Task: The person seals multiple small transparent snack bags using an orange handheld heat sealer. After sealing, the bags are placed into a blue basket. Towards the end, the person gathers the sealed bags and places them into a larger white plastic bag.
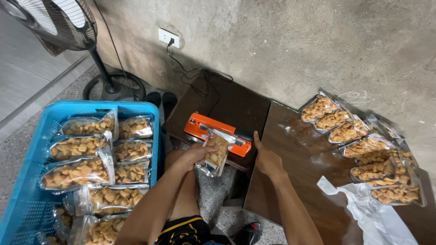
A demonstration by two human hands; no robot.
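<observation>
My left hand (193, 154) grips a clear pouch of golden snack pieces (215, 155) and holds its top edge in the jaw of an orange heat sealer (213, 130). That sealer sits on a small dark wooden stool (236, 102). My right hand (265, 159) rests with its fingers against the sealer's right end, thumb pointing up, holding nothing. A black cord (186, 72) runs from the sealer to a white wall socket (168, 37).
A blue plastic crate (32, 149) at left holds several filled pouches. More filled pouches (359, 145) lie in a row on a brown table (295, 172) at right, beside white plastic bags (372, 213). A standing fan (59, 22) is at far left.
</observation>
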